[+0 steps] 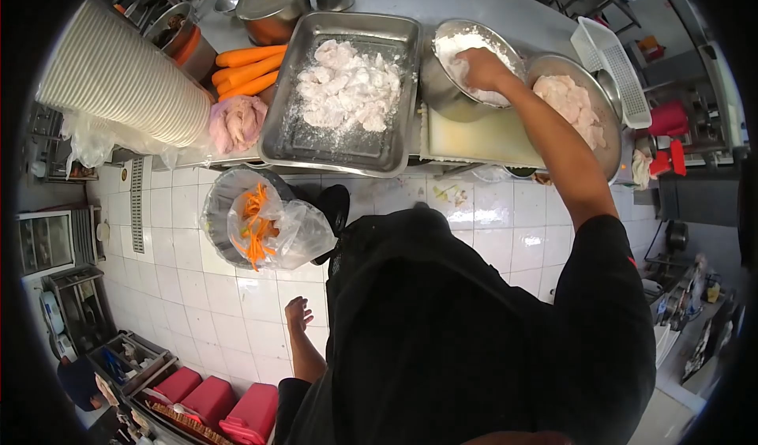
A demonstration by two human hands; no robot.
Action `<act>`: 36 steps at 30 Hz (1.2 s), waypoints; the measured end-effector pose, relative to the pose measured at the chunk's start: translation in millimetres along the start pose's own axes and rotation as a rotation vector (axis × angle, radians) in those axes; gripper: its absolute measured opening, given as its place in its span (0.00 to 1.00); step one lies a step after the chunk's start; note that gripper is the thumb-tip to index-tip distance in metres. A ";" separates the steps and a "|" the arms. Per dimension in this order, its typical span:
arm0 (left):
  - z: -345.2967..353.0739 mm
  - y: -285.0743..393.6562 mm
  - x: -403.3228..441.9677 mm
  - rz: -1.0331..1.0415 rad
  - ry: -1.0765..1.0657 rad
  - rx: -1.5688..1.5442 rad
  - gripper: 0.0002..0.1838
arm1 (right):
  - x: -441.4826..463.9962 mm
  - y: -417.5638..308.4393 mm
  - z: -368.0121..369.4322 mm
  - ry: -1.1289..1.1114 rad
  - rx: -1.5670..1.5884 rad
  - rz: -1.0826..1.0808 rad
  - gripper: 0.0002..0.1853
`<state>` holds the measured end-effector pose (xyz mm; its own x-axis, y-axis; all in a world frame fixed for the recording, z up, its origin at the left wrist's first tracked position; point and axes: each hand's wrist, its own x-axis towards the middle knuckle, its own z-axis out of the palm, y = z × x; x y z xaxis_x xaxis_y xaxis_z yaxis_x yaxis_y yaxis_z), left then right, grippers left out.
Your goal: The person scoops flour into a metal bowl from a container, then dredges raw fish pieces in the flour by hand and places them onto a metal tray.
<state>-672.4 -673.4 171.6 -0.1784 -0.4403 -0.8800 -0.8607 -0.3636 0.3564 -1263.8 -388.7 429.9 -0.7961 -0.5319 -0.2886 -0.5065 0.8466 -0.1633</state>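
My right hand [485, 71] reaches down into a metal bowl [450, 101] of white flour [493, 44]. Its fingertips are sunk in the flour, so I cannot see what they hold. To the left of the bowl is a deep metal tray [278, 141] with flour-coated meat pieces [347, 86] heaped in it. Right of my forearm, a wider metal bowl [613, 154] contains pale raw meat [570, 105]. My left hand [298, 315] hangs low beside my body over the tiled floor, empty, its fingers loosely apart.
Carrots [249, 70], raw poultry [237, 123] and a tall stack of white containers [126, 74] stand left on the counter. A cutting board [482, 141] lies by the flour bowl. A white basket [612, 66] is at right. A lined bin [217, 240] with carrot peelings stands below.
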 end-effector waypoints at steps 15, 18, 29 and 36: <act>-15.3 16.9 21.6 -0.033 0.039 0.000 0.24 | 3.7 -106.9 -21.1 0.088 0.748 -0.359 0.27; -14.9 34.2 28.1 -0.031 0.060 -0.083 0.25 | 11.2 -155.2 24.6 0.055 0.468 -0.187 0.32; -18.6 -20.2 11.9 -0.124 0.074 -0.080 0.22 | -5.5 -25.7 -15.2 0.240 -0.124 0.162 0.20; -18.2 16.5 11.5 -0.101 0.025 -0.036 0.24 | 1.2 9.8 3.4 0.247 -0.064 0.179 0.22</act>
<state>-680.0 -699.3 173.0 -0.0788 -0.4198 -0.9042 -0.8560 -0.4363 0.2772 -1268.5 -381.0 424.7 -0.9270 -0.3687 -0.0683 -0.3644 0.9287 -0.0681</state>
